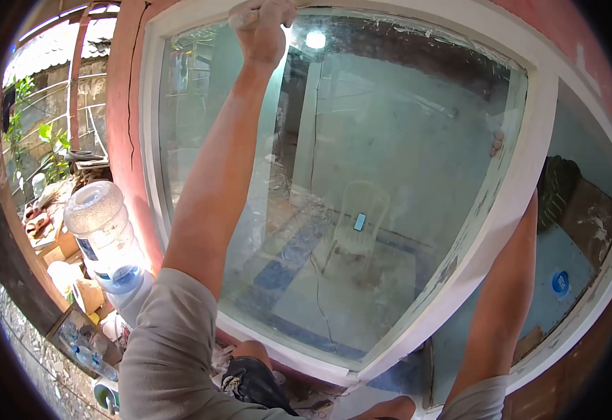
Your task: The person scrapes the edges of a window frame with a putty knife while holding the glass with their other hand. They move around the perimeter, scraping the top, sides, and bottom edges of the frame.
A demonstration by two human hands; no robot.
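Observation:
A white-framed window with a glass pane (390, 140) fills the middle of the view. My left hand (262, 15) is raised to the top bar of the white window frame (453, 294), fingers curled in. Whatever it may hold is hidden and cut off by the view's top edge. My right arm reaches through the opening on the right and passes behind the upright post. Through the glass, the fingertips of my right hand (497, 143) show curled around the inner side of that post; the rest of the hand is hidden by it.
On the left stands a large water bottle (103, 231) near the pink wall (127, 91). Behind the glass are a plastic chair (358, 241) and a lit phone-like screen (360, 222). A dark cloth (559, 189) hangs at right, above a blue panel (544, 280).

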